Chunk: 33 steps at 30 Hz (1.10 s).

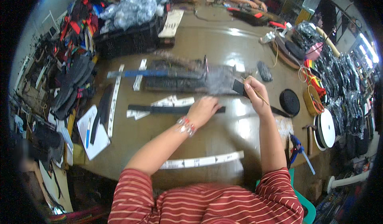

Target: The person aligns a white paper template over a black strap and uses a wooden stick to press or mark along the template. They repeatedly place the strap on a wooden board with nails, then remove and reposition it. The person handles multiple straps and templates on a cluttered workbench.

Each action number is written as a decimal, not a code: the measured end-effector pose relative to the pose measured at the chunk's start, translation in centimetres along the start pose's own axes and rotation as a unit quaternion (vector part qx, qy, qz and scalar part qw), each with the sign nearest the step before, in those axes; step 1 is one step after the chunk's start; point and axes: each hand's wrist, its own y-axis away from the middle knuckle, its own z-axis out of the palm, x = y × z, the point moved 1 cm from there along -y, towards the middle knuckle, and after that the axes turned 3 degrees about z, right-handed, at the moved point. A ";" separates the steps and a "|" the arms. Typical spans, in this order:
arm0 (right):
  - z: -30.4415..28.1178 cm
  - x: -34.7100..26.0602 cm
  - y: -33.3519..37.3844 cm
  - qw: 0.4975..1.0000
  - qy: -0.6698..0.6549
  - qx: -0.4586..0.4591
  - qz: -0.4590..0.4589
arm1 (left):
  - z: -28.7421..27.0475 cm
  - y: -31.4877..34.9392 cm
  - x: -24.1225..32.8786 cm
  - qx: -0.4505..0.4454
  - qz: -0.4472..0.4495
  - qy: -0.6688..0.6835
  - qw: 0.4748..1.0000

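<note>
The long black fabric strap point(167, 109) lies flat on the brown bench point(223, 136), near its middle. The left hand point(202, 110) presses the strap down, fingers spread, grasping nothing. The right hand point(255, 96), just right of the strap, pinches its raised end and a thin wooden stick point(261, 98). The strap looks light and limp, best held near an end.

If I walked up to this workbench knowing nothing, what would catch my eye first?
Probably the two bare hands mid-table: the left hand presses flat on a long black strap, while the right hand pinches the strap's far end along with a thin stick. Next, the big white roll of tape at the table's right edge, and the heap of clear-bagged goods on a black crate at the far left.
</note>
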 end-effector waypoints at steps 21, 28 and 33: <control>26.1 -2.9 7.7 0.934 0.226 -0.128 -0.246 | -16.2 25.8 0.7 0.191 -0.276 -0.032 0.941; 12.5 -2.9 14.5 0.898 0.319 -0.298 -0.051 | -10.7 27.6 0.8 -0.002 -0.141 -0.061 0.988; 9.9 -0.6 15.4 0.906 0.291 -0.292 -0.099 | -10.0 26.5 -1.0 -0.062 -0.047 -0.049 0.996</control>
